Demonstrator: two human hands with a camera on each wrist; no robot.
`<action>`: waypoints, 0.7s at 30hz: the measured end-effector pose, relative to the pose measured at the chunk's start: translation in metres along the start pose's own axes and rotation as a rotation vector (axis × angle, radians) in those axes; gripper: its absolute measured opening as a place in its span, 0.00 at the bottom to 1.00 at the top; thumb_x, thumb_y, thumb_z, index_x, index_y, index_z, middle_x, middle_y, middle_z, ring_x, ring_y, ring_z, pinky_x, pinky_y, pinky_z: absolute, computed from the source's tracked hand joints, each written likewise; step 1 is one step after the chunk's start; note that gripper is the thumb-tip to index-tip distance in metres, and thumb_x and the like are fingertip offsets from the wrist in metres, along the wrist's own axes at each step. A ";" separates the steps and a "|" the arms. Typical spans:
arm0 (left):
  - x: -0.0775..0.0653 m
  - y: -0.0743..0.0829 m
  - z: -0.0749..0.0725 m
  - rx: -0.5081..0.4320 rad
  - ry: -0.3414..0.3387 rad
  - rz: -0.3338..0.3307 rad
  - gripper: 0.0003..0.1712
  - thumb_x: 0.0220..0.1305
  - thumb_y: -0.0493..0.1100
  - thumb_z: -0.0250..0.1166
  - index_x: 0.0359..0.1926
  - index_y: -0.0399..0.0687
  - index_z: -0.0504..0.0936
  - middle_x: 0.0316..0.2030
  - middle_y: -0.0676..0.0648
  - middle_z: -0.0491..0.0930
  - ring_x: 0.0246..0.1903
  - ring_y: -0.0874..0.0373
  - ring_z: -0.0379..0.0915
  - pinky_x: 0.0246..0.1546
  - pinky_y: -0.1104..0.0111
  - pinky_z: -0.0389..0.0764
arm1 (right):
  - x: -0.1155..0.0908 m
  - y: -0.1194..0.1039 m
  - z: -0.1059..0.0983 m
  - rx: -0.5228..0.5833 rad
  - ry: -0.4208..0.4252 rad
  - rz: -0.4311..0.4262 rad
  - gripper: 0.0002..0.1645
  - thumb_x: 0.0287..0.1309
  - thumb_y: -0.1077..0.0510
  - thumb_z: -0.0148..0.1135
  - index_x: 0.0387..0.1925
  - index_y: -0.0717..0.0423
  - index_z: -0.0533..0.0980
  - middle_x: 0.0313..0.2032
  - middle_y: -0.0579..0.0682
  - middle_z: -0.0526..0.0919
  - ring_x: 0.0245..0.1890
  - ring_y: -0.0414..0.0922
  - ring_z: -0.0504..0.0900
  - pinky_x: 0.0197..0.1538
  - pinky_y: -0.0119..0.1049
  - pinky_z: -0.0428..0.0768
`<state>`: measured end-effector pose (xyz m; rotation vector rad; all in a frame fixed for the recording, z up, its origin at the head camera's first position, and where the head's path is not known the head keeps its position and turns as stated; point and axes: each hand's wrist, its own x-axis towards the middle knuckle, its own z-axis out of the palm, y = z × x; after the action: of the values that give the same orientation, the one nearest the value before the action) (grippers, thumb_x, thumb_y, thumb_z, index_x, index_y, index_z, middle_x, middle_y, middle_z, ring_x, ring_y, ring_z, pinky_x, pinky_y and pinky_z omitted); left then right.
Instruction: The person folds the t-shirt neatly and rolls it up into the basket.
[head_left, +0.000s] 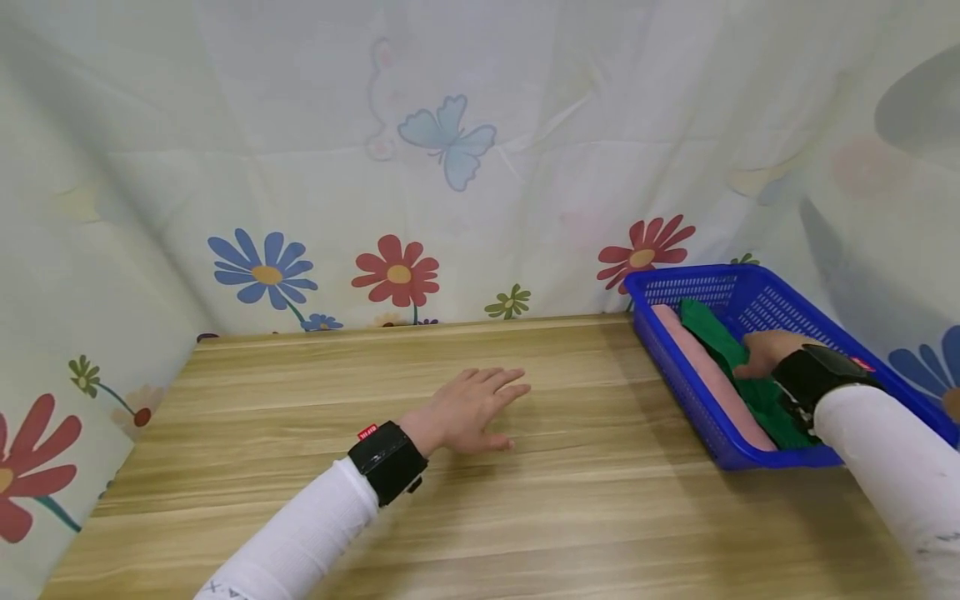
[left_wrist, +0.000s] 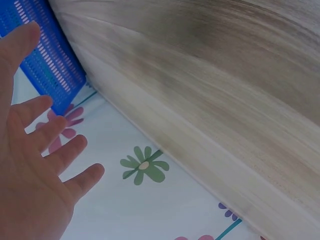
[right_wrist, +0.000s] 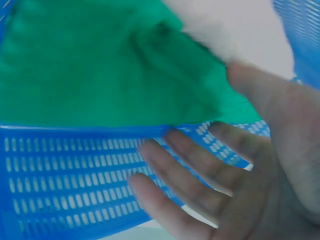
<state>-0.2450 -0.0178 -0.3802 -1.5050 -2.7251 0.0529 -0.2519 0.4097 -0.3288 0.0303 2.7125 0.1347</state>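
Note:
My right hand [head_left: 770,352] is inside a blue plastic basket [head_left: 678,358] at the right, over a green cloth [head_left: 708,329]. In the right wrist view its fingers [right_wrist: 182,182] are spread apart and the thumb [right_wrist: 255,87] is at the edge of the cloth, with nothing gripped between them. A long pink fabric-like bundle [head_left: 712,379] lies along the basket's left wall, beside the green cloth. Over the middle of the table, my left hand [head_left: 467,412] is palm down with its fingers extended and holds nothing.
The wood-grain table [head_left: 300,400] ends at the back against a white curtain [head_left: 300,167] printed with flowers and a butterfly. The basket stands at the table's right side, close to the curtain.

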 end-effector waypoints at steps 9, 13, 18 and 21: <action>0.000 -0.005 -0.009 0.009 -0.023 -0.014 0.45 0.51 0.67 0.52 0.66 0.55 0.50 0.66 0.48 0.47 0.63 0.51 0.48 0.59 0.54 0.54 | 0.011 -0.020 -0.022 0.039 0.240 -0.050 0.36 0.52 0.49 0.56 0.55 0.70 0.61 0.52 0.75 0.61 0.51 0.70 0.59 0.46 0.64 0.62; 0.000 -0.008 -0.012 0.009 -0.021 -0.018 0.45 0.51 0.67 0.53 0.66 0.55 0.50 0.65 0.48 0.48 0.63 0.51 0.48 0.59 0.54 0.53 | 0.012 -0.033 -0.036 0.040 0.280 -0.072 0.37 0.53 0.46 0.54 0.57 0.68 0.60 0.54 0.75 0.59 0.53 0.69 0.57 0.47 0.64 0.61; -0.001 -0.012 -0.016 -0.010 -0.035 -0.040 0.46 0.51 0.66 0.54 0.66 0.55 0.49 0.66 0.48 0.47 0.63 0.51 0.47 0.59 0.53 0.52 | 0.017 -0.056 -0.043 0.042 0.340 -0.116 0.37 0.55 0.45 0.50 0.59 0.65 0.58 0.55 0.74 0.58 0.54 0.69 0.56 0.49 0.64 0.59; -0.002 -0.016 -0.016 -0.006 -0.041 -0.056 0.45 0.51 0.66 0.54 0.66 0.54 0.49 0.66 0.48 0.47 0.63 0.51 0.47 0.59 0.52 0.53 | 0.019 -0.074 -0.043 0.034 0.378 -0.165 0.35 0.55 0.47 0.52 0.59 0.63 0.59 0.56 0.72 0.59 0.54 0.68 0.58 0.50 0.62 0.59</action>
<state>-0.2566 -0.0273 -0.3634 -1.4434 -2.7998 0.0755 -0.2871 0.3335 -0.3055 -0.2315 3.0779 0.0487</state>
